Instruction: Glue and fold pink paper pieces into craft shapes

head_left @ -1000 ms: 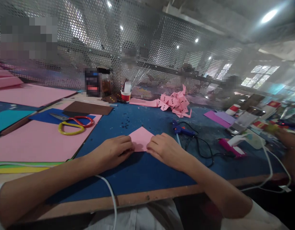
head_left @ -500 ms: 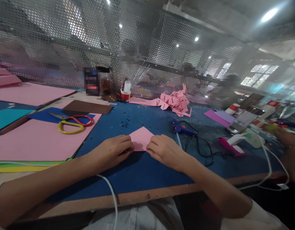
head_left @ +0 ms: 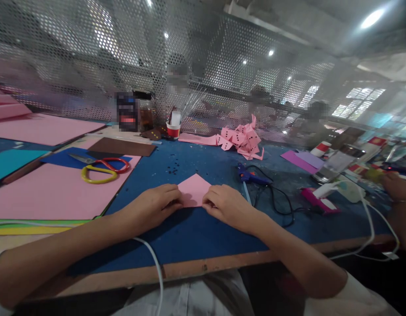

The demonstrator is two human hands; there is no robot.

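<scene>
Folding step, seemingly: left hand (head_left: pixel 160 199) and right hand (head_left: pixel 226 202), fingers curled in, pinch the pink paper (head_left: pixel 194 191) by its lower corners on the blue table (head_left: pixel 186 241); next move calls for even pressure.

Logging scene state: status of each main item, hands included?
Pink paper: between both hands, point facing away
Left hand: fingers at paper's left side
Right hand: fingers at paper's right side
Scissors: lying, unheld
Glue gun: lying, unheld
Dotted pink pieces: heaped
Brown sheet: lying flat
</scene>
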